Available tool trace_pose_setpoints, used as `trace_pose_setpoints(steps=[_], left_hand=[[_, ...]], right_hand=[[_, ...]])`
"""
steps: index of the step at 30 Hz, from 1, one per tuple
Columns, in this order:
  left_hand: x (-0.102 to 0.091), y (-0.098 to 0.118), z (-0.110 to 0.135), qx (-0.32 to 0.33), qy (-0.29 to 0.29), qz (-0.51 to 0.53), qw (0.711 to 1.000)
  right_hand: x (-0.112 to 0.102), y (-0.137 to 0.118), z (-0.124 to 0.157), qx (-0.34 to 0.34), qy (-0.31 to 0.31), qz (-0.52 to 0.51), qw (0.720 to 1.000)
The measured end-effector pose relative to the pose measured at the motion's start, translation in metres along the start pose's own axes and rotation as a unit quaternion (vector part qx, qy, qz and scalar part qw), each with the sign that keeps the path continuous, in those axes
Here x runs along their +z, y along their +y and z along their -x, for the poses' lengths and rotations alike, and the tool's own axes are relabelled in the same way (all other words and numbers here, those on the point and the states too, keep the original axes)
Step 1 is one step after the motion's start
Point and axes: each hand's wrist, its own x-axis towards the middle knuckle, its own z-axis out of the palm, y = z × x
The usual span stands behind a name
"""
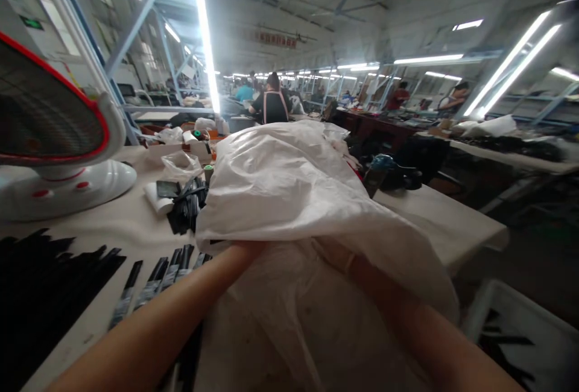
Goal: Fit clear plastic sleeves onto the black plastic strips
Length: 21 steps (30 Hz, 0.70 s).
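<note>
A: Sack, white woven plastic, large, bulging; lies across the middle of the frame on the pale worktable, its mouth turned toward the lower edge.

B: Hands?

A: Left hand at lower centre, reaching under the sack's folded lip; fingers hidden by the cloth, so how far it is closed cannot be told. Right hand just right of it, already inside the sack's mouth and seen only faintly through the weave; grip likewise not readable.

B: Step in hand?

A: By my reading, opening or rummaging in the sack's mouth, both forearms entering from the bottom of the frame. Any further move would call for lifting the loose upper flap clear, since it droops over both wrists.

B: Surroundings?

A: Black strips, laid in a row, lower left, near the left forearm. Heap of black pieces left of the sack. White fan with red trim, left edge. White bin, lower right. Another person, back turned, far centre.

B: Obstructions?

A: The strips lie close beneath the left arm and could be swept.
</note>
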Motion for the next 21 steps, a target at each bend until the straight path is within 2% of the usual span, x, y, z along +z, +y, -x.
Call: trace_pose_setpoints(steps=[3,7,11,14,16,18,21], left_hand=[[-0.004,0.021,0.039,0.002,-0.057,-0.042,0.997],[-0.007,0.034,0.097,0.000,-0.125,-0.059,0.990],[0.004,0.040,0.146,-0.005,-0.133,-0.018,0.991],[0.024,0.045,0.177,-0.049,-0.155,0.114,0.980],[0.035,0.049,0.191,-0.118,-0.162,0.228,0.953],[0.042,0.053,0.202,-0.169,-0.141,0.301,0.928],[0.046,0.051,0.217,-0.176,-0.124,0.361,0.907]], right_hand=[[-0.012,0.006,0.001,-0.017,-0.036,-0.027,0.999],[-0.032,0.006,0.004,-0.030,-0.061,-0.070,0.995],[-0.053,-0.001,0.025,-0.012,-0.089,-0.107,0.990],[-0.068,-0.011,0.045,0.013,-0.118,-0.135,0.984],[-0.080,-0.020,0.056,0.013,-0.136,-0.164,0.977],[-0.095,-0.028,0.068,0.010,-0.145,-0.192,0.971],[-0.117,-0.032,0.098,0.023,-0.085,-0.269,0.959]])
